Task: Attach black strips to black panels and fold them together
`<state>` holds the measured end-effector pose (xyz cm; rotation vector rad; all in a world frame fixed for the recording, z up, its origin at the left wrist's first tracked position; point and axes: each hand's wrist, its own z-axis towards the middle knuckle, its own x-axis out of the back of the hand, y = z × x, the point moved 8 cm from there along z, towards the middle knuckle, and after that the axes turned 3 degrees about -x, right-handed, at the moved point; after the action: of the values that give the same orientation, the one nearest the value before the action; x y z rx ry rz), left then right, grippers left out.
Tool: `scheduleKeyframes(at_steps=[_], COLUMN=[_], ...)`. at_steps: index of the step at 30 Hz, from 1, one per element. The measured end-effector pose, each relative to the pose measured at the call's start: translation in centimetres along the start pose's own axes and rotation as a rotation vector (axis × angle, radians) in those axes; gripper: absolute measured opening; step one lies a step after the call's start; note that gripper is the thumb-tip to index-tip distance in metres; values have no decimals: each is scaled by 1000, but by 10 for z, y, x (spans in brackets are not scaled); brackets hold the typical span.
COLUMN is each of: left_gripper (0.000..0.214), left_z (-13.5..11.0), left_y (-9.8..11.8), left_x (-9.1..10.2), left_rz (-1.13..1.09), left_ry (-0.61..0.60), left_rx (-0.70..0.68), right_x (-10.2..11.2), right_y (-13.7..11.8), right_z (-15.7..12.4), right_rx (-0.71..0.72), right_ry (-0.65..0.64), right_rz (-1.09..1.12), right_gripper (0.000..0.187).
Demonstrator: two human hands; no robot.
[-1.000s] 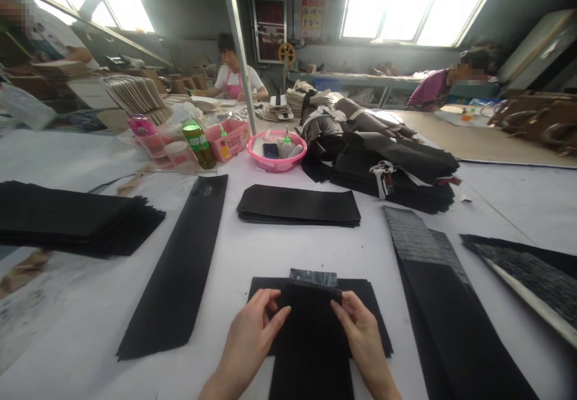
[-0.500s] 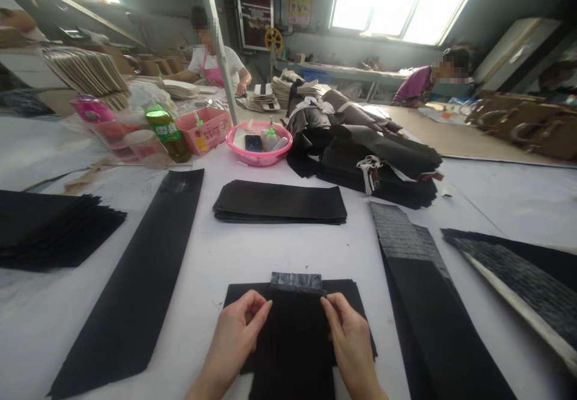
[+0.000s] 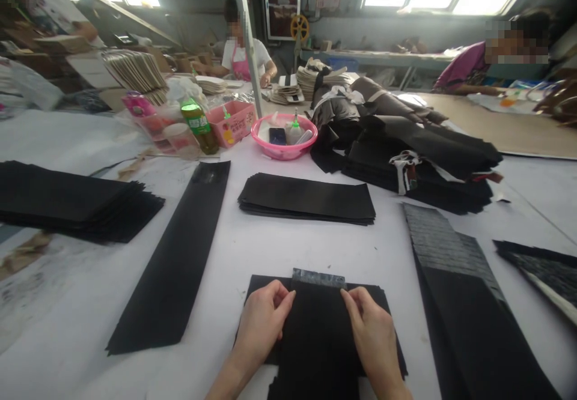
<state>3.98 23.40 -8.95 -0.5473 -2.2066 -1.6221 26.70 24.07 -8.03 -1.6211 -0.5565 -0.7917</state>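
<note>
My left hand point(image 3: 261, 325) and my right hand point(image 3: 372, 334) both pinch the top corners of a narrow black strip point(image 3: 318, 340) that lies lengthwise toward me. The strip crosses a wider black sheet point(image 3: 392, 352) lying flat on the white table point(image 3: 279, 250). A shiny grey band point(image 3: 318, 278) shows just past the strip's far edge. Fingers of both hands are curled with thumbs pressed on the strip.
A long black strip point(image 3: 180, 256) lies left, a black stack point(image 3: 67, 199) at far left, another stack point(image 3: 306, 199) ahead, textured dark strips point(image 3: 451, 268) right. A pink bowl point(image 3: 283, 139), green bottle point(image 3: 198, 125) and dark fabric heap point(image 3: 406, 154) sit farther back. Other people work at distant benches.
My hands have slid forward along the strip to its top edge near the grey band. The view shifted left then back right.
</note>
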Motion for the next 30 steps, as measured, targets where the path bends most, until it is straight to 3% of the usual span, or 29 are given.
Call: scheduleKeyframes(at_steps=[30], left_gripper=[39], left_z=[8], left_y=[-9], left_x=[-5], left_rz=[136], left_ry=[-12], left_rx=[66], right_x=[-2], right_y=[4], right_z=[5], right_rx=[-131], right_ry=[-47], right_rz=[18], right_gripper=[33])
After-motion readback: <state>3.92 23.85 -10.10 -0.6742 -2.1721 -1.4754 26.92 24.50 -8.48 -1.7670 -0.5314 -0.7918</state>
